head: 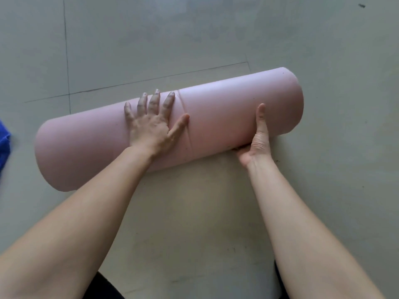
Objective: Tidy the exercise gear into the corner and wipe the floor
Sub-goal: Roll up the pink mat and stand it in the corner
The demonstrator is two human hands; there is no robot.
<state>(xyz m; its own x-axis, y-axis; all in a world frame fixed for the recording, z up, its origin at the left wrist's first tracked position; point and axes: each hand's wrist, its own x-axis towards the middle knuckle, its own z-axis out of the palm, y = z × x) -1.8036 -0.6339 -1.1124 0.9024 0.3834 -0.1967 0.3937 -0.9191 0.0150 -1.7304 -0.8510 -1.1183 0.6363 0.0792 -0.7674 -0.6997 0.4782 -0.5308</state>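
A pink exercise mat (pixel 226 113), rolled into a thick cylinder, lies on the pale tiled floor (pixel 194 39), slanting from lower left to upper right. My left hand (pixel 151 124) presses flat on top of the roll near its middle, fingers spread. My right hand (pixel 258 143) grips the roll near its right end: the thumb runs up the near side and the fingers are hidden underneath.
A blue cloth (pixel 4 143) pokes in at the left edge, on the floor beside the roll's left end. Dark tile seams cross the floor behind the roll. My dark-clothed knees (pixel 101 285) show at the bottom.
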